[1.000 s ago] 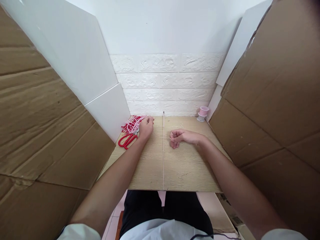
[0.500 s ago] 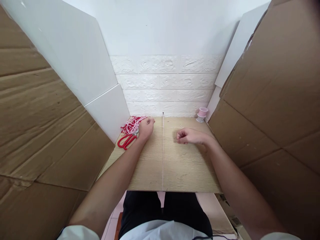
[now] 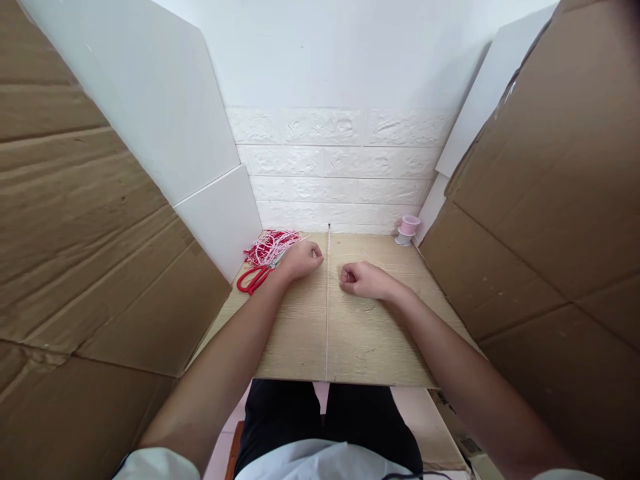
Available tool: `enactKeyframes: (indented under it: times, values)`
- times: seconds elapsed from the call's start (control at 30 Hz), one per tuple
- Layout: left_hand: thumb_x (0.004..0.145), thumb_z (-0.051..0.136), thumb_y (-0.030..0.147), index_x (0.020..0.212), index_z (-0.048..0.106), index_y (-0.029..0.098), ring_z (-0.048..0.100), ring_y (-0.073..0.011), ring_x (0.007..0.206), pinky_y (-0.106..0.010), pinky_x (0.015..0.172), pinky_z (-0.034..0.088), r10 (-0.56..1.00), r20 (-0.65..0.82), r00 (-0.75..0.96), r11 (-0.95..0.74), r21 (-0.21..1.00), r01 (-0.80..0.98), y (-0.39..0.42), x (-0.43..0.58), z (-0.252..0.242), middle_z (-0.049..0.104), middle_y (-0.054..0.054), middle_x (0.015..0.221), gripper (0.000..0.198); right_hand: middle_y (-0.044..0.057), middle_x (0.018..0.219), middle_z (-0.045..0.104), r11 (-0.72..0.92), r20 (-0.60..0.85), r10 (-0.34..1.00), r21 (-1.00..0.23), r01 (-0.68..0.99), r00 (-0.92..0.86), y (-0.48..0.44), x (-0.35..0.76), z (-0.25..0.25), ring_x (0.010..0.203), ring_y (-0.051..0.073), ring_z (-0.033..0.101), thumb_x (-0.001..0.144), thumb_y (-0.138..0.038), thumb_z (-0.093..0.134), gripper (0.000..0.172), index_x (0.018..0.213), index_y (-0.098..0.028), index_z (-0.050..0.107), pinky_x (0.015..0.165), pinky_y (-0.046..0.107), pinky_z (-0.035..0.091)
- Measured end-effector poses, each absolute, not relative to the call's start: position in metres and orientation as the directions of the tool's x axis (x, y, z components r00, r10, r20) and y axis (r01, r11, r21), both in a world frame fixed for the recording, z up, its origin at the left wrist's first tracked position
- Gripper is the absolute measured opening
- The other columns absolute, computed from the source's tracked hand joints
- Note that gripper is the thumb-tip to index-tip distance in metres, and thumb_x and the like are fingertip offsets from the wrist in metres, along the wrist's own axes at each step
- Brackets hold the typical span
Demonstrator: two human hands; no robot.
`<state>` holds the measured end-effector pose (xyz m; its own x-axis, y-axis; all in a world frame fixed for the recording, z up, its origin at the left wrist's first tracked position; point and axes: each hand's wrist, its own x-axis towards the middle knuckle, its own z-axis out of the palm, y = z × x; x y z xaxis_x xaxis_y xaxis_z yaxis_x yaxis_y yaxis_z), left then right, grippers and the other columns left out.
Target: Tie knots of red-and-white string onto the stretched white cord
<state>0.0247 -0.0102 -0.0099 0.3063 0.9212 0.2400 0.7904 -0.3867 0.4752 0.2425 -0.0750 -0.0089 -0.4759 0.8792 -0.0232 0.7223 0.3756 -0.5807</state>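
Note:
A pale cord (image 3: 327, 320) runs straight from a small dark pin (image 3: 329, 225) at the back of the wooden table to its front edge. Just left of the cord, my left hand (image 3: 304, 259) is closed in a pinch; whatever lies between its fingertips is too fine to make out. My right hand (image 3: 364, 279) is curled closed on the cord's other side, pinching what looks like a thin pale thread (image 3: 336, 275). Both hands are slightly apart from the cord. Beneath my left wrist lie red-handled scissors (image 3: 253, 279), partly covered.
A heap of red and white strings (image 3: 273, 247) lies at the back left of the table (image 3: 295, 347). Two stacked spools (image 3: 407, 228), pink over white, stand at the back right. Cardboard walls (image 3: 100, 267) rise on both sides, and a white brick-patterned wall (image 3: 300, 160) closes the back.
My hands have come closer together: the left moved right, toward the cord, and the right moved left. Both stay closed. The view has shifted slightly.

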Motion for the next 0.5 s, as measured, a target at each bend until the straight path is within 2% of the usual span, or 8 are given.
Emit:
enactKeyframes:
  times: [0.2, 0.5]
  values:
    - [0.067, 0.063, 0.027, 0.076, 0.075, 0.02, 0.056, -0.0187, 0.06, -0.03, 0.058, 0.038, 0.921, 0.153, 0.36, -0.386, 0.502, 0.774, -0.007, 0.018, -0.01, 0.066, -0.004, 0.065, 0.016, 0.001, 0.083, 0.068, 0.355, -0.005, 0.912, -0.489, 0.797, -0.41, -0.078, 0.232, -0.011, 0.069, 0.013, 0.054, 0.081, -0.024, 0.058, 0.007, 0.084, -0.021, 0.063, 0.059, 0.023, 0.03]
    - [0.065, 0.069, 0.035, 0.086, 0.074, 0.018, 0.05, -0.0126, 0.053, -0.025, 0.05, 0.031, 0.87, 0.024, 0.492, -0.403, 0.609, 0.683, -0.013, 0.015, -0.001, 0.056, 0.003, 0.058, 0.027, 0.0, 0.087, 0.07, 0.302, 0.019, 0.945, -0.439, 0.846, -0.328, -0.079, 0.227, -0.015, 0.074, 0.014, 0.057, 0.085, -0.029, 0.057, 0.01, 0.089, -0.023, 0.064, 0.058, 0.025, 0.027]
